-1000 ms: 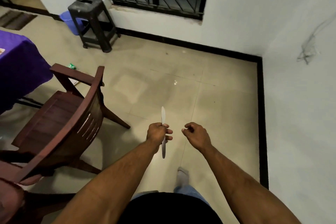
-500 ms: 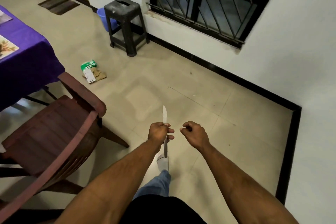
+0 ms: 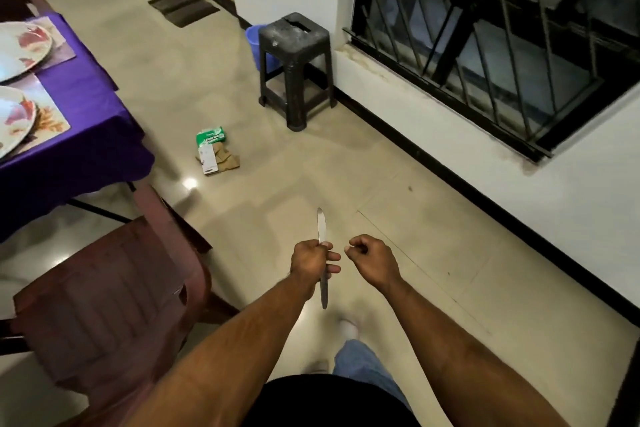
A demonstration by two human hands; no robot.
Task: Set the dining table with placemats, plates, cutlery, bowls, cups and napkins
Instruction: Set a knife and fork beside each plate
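Steel knife gripped upright in left hand, right hand curled, apparently empty; cutlery step under way, carry needed toward purple-clothed table with plates at ten o'clock.

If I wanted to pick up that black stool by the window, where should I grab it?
Grab the black plastic stool by the slot cut in the middle of its square seat, reaching down from above. The slot looks made for fingers, and the stool stands upright with nothing on top. The wall and window block its far side.

Bare forearms, black top, blue jeans, white socks.
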